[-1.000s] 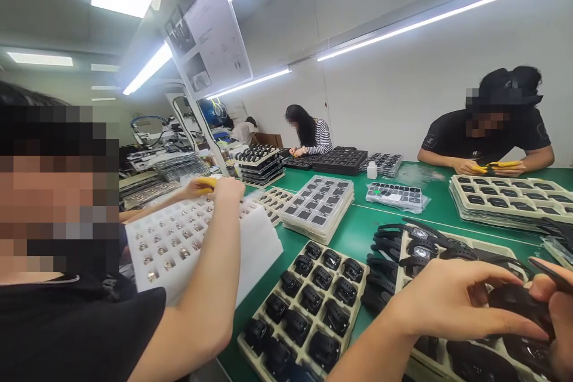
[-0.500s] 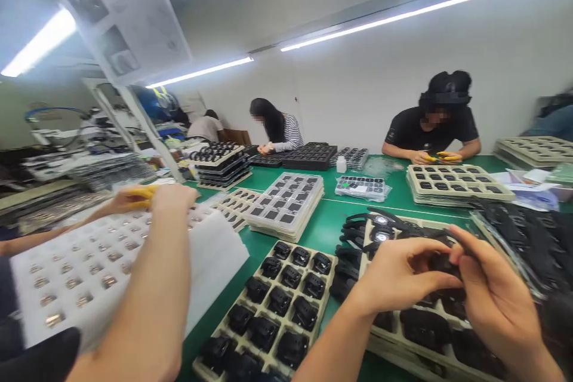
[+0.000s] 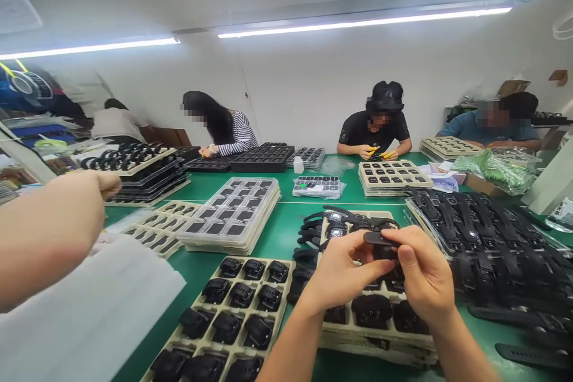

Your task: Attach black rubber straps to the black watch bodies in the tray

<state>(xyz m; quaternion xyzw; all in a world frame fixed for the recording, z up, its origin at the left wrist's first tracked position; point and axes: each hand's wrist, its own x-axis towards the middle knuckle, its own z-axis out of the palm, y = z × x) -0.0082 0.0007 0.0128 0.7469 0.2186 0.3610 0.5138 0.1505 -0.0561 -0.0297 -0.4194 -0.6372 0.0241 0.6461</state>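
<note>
Between both hands, above a stacked beige tray (image 3: 333, 334), is a black watch (image 3: 381, 240), its strap end sticking up toward the left. My left hand (image 3: 342, 271) pinches it from the left with thumb and fingers. From the right, my right hand (image 3: 425, 271) is closed on the same watch, fingertips over its top. Fingers cover much of the watch body. Black watches fill the compartments under my hands, and several with lit round sensors (image 3: 335, 231) lie at the tray's far left corner.
At left, a co-worker's bare arm (image 3: 49, 233) reaches over a white foam block (image 3: 102, 304). A beige tray of watches (image 3: 233, 325) lies left of my hands, clear-topped trays (image 3: 228, 215) beyond. Black straps (image 3: 474, 233) heap at right. Several people sit across the green table (image 3: 286, 221).
My view has swung to the right, so the table's contents appear farther left. Both hands still hold the watch; its strap end now shows more plainly. The co-worker's foam block is mostly out of view.
</note>
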